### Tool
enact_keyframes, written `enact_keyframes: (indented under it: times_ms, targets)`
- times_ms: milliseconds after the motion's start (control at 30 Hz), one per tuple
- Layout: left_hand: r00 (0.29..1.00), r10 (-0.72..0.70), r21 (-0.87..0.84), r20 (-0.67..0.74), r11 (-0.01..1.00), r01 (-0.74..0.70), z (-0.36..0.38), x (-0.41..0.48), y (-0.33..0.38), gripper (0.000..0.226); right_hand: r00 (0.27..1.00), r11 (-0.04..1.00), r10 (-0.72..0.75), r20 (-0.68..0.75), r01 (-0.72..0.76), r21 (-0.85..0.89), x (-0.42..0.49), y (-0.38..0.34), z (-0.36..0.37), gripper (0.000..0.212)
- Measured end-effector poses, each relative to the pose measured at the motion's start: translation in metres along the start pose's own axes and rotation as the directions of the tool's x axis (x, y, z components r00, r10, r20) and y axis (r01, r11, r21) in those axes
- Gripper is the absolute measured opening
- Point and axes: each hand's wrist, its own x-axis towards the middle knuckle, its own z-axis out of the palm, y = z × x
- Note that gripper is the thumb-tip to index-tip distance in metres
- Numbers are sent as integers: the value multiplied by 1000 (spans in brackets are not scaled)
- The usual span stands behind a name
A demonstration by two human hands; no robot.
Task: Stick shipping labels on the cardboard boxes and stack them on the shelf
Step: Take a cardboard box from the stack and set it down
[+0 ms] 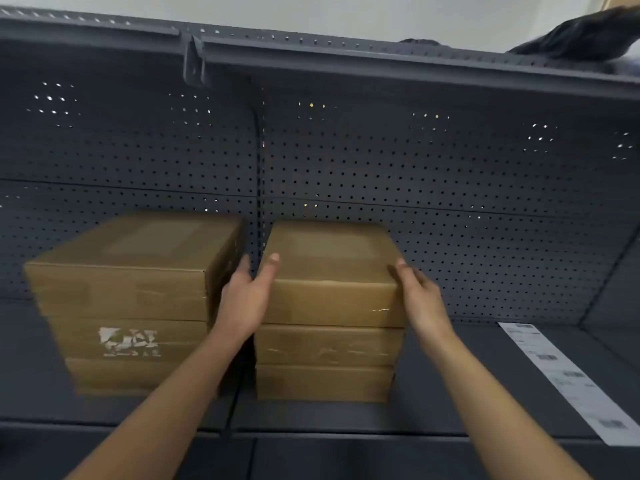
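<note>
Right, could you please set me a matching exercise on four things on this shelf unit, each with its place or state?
Things:
1. top box of the right stack
2. middle box of the left stack
3. strip of labels
4. black item

Places or states:
A. lies flat on the lower shelf, right of both stacks
B. bears torn white scraps on its front
C. sits on the top shelf, far right
D. held between the left hand and the right hand

Pairs: 1-D, 2-B, 3-A, 4-C.
</note>
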Motion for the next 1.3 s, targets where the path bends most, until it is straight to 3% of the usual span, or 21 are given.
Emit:
enact_keyframes:
  times_ms: [200, 300, 467, 567, 933, 1133, 1300]
  targets:
    - [998, -3, -105, 56, 994, 9, 5, 11, -8, 65, 999, 997, -33, 13, 32, 73, -5, -8, 3, 47]
    - [998, -7, -139, 62, 990, 16, 4, 9, -9, 73, 1000, 998, -20, -5, 21, 59, -11, -6, -1, 50]
    - [997, 56, -176, 59, 983, -45, 14, -9, -7, 44, 995, 996, -45, -85, 52, 77, -37, 5, -18, 45]
    - [991, 104, -181, 87, 980, -87, 30, -25, -6, 47, 987, 991, -76, -141, 90, 100, -52, 12, -41, 33]
    - [972, 219, -176, 84, 963, -202, 148, -98, 24, 51, 969, 968, -168, -183, 197, 157, -45, 54, -177, 18]
    - [986, 163, -217, 25, 964, -153, 245, -136, 31, 51, 981, 964, -149, -123, 172, 204, -9, 91, -264, 31]
    - [993, 107, -153, 45, 983, -100, 294, -143, 15, 45, 990, 969, -118, -71, 131, 209, 18, 116, -301, 21]
